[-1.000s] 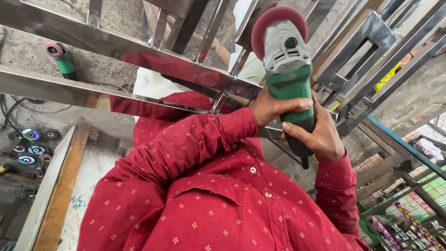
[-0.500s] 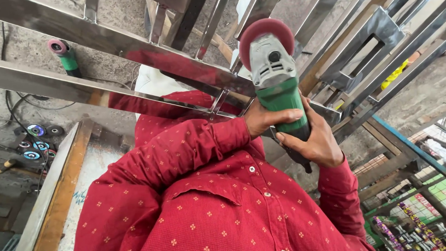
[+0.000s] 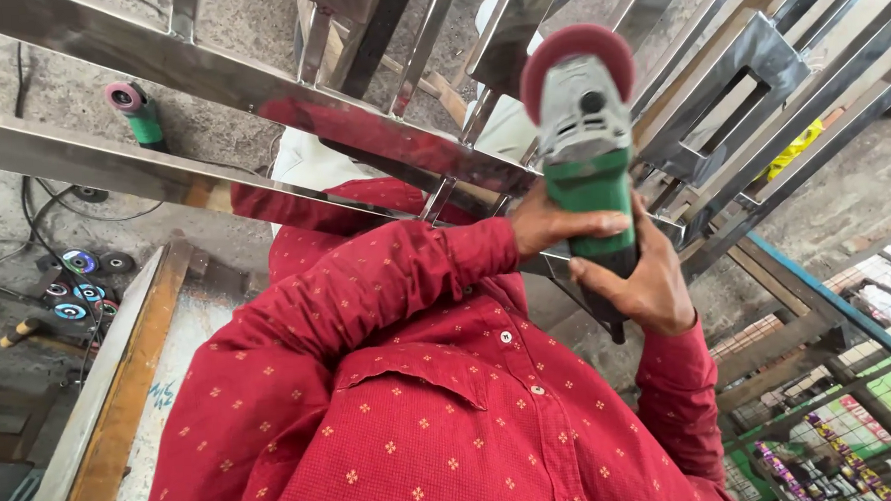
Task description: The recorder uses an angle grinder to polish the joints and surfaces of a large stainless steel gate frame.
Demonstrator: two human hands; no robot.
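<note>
Head view, left hand (image 3: 549,221) and right hand (image 3: 639,284) gripping angle grinder (image 3: 586,139), steel frame (image 3: 258,88) behind

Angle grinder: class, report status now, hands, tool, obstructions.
Left hand and right hand both gripping green angle grinder. Red disc raised, apparently clear of steel frame. Nothing blocking.

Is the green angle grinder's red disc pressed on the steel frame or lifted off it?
Cannot tell. The green angle grinder, held in both hands, overlaps the shiny steel frame with its red disc, but contact isn't visible.
</note>
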